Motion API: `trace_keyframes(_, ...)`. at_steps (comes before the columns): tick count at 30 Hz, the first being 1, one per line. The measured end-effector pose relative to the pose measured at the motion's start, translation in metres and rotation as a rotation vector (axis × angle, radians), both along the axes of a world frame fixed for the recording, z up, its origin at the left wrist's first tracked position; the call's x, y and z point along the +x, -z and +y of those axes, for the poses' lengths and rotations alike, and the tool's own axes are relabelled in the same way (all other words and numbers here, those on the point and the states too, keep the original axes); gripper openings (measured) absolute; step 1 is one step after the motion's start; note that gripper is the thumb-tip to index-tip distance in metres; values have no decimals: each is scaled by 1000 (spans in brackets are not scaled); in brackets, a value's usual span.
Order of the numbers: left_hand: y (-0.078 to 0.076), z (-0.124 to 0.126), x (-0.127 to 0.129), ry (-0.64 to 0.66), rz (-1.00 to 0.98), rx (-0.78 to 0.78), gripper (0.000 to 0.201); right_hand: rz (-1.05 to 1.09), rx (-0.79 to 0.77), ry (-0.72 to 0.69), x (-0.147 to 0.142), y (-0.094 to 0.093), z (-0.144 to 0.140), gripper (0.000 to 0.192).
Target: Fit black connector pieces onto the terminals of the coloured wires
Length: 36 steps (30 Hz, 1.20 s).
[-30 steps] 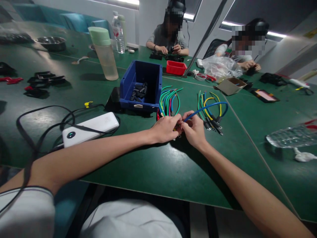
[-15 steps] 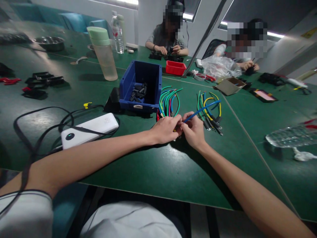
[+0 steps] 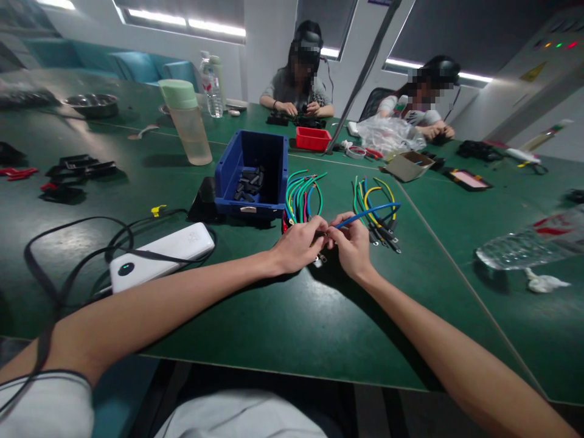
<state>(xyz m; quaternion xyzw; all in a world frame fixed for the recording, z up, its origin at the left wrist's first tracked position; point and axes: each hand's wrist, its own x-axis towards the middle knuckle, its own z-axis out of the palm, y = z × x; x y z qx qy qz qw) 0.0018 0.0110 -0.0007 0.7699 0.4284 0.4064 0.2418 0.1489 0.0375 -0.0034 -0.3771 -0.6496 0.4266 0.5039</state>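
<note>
Head view: left hand (image 3: 298, 246) and right hand (image 3: 352, 243) pinched one end of a thin, glossy blue wire (image 3: 369, 214) between two loose wire bundles, near the green bench's (image 3: 274, 316) front edge, before one rectangular blue plastic bin (image 3: 253, 176).

A blue wire (image 3: 365, 215) is pinched at its near end between the left hand (image 3: 298, 246) and the right hand (image 3: 352, 243), just above the green surface (image 3: 283, 304). Two bundles of coloured wires (image 3: 301, 196) are seen behind the hands, beside a blue bin (image 3: 253, 173).
</note>
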Motion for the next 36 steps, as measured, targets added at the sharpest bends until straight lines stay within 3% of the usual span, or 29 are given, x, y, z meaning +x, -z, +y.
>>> trace_keyframes(11,-1,1,-2,52,-82,-8,13,172,56,70,-1,-3,-4,18)
trace_keyframes(17,1,2,-2,20,-121,-20,17,171,99,122,-1,-4,-5,20)
trace_keyframes(36,-4,-4,-2,28,-154,6,18,172,98,39,-2,-5,-9,18)
